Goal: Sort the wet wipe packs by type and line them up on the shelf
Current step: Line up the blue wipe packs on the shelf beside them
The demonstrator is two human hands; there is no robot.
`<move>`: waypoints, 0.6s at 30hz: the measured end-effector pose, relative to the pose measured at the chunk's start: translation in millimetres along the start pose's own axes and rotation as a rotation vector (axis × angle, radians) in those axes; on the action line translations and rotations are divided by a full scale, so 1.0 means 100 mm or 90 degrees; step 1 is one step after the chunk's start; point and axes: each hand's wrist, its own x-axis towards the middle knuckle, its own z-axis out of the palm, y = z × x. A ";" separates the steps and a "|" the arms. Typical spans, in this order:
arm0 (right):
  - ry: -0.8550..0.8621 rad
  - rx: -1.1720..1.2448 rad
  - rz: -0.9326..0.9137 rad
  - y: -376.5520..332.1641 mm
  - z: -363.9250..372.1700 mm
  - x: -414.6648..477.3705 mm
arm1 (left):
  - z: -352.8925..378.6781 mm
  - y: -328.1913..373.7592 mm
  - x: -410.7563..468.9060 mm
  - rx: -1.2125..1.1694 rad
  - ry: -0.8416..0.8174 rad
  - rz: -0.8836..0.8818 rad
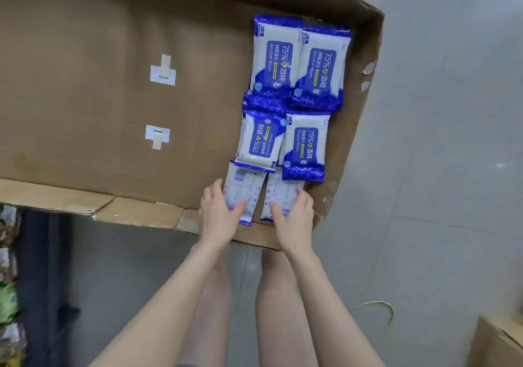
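Note:
Several blue and white alcohol wipe packs lie in two columns at the right end of a flat cardboard sheet (pixel 99 41). The two far packs (pixel 276 58) (pixel 321 69) and the two middle packs (pixel 261 140) (pixel 305 148) lie face up. The two nearest packs lie with their printed white backs up. My left hand (pixel 219 213) rests on the left back-up pack (pixel 242 191), thumb on its face. My right hand (pixel 294 216) holds the right back-up pack (pixel 278 191) the same way. Both packs lie flat on the cardboard.
The cardboard has a raised, torn flap (pixel 368 55) along its right side and two white taped patches (pixel 162 72) (pixel 157 136) in the middle. Grey floor lies to the right. Another cardboard box corner (pixel 498 344) sits at bottom right. Shelved goods (pixel 8 281) show at far left.

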 end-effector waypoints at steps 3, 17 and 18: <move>0.041 -0.022 0.004 0.11 0.14 0.10 | 0.14 -0.06 0.07 -0.012 0.046 -0.011; 0.090 0.108 0.029 0.19 0.32 0.24 | 0.13 -0.25 0.14 -0.210 0.005 -0.005; 0.080 0.137 0.028 0.18 0.30 0.22 | 0.11 -0.24 0.12 -0.236 -0.003 -0.008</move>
